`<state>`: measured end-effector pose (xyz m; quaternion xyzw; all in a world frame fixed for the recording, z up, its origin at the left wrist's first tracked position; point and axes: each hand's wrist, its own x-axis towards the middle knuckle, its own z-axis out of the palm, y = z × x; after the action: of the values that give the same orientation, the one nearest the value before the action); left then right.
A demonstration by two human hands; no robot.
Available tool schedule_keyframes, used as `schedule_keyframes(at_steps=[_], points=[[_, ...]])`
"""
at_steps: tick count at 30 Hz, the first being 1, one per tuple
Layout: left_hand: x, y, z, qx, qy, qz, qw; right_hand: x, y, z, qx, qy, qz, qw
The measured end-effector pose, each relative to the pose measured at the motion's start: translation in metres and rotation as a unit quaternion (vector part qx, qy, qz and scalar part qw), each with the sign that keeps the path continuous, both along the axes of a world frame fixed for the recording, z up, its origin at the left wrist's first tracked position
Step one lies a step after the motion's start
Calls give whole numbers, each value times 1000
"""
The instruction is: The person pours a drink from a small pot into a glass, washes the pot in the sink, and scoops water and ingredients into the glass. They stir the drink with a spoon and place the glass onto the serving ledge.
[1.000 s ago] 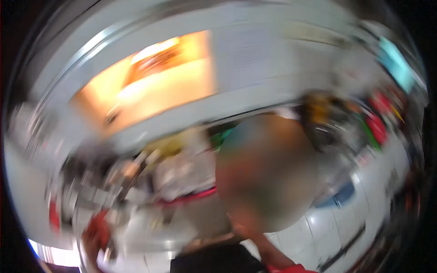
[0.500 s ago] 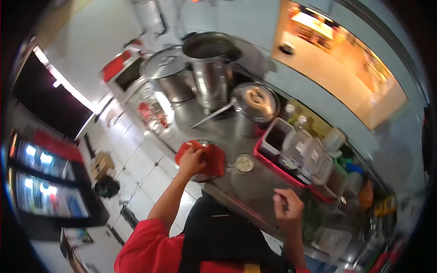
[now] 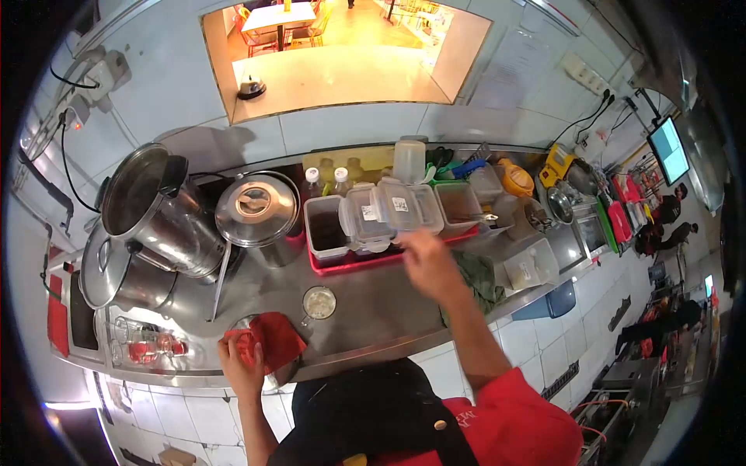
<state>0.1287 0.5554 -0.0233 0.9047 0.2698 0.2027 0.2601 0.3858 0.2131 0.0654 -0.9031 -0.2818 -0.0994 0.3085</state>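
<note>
My left hand (image 3: 238,359) is closed on a red cloth (image 3: 281,340) draped over a metal container (image 3: 286,371) at the counter's front edge; the cloth hides most of that container. Just right of the cloth stands a glass mug (image 3: 318,301) with pale contents. Over the counter, my right hand (image 3: 427,260) reaches to the front of a clear lidded box (image 3: 416,211). Its fingers are blurred, and I cannot tell whether they touch the box. Beside that box is another clear lidded box (image 3: 364,216), both in a red tray (image 3: 342,268) with an open dark-filled tub (image 3: 326,225).
A tall open pot (image 3: 183,233), a lidded pot (image 3: 260,217) and a long-handled utensil (image 3: 221,283) stand left. Glasses (image 3: 148,346) lie at far left. A green cloth (image 3: 478,279) and a white tub (image 3: 532,266) are right. People (image 3: 668,326) appear at far right.
The view has swung to the right. My right hand has moved from above the counter's front up to the lidded boxes. My left hand has shifted from the cloth's top to its left side.
</note>
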Motion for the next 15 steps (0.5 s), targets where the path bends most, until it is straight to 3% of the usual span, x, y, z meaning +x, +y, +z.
schedule_keyframes(at_steps=[3,5,6,8,10,12,13,15], points=[[16,-1,7,48,-16,-72,996,94,-11,11,-188,-270,-95,939],[35,-10,28,22,-23,-97,995,185,-32,-21,-359,-340,-46,868],[41,-15,35,-8,-23,-124,992,203,-41,-32,-356,-347,-44,867],[45,-23,37,-8,-32,-106,994,228,-48,-45,-456,-316,43,831],[42,-29,35,31,-58,-99,993,239,-54,-43,-403,-388,42,828],[33,-37,33,46,-51,-53,996,226,-55,-14,-319,-332,15,887],[27,-36,26,37,-58,-61,996,225,-59,-4,-311,-334,-5,890],[7,-37,15,33,-63,-55,996,186,-40,60,-221,-275,30,935]])
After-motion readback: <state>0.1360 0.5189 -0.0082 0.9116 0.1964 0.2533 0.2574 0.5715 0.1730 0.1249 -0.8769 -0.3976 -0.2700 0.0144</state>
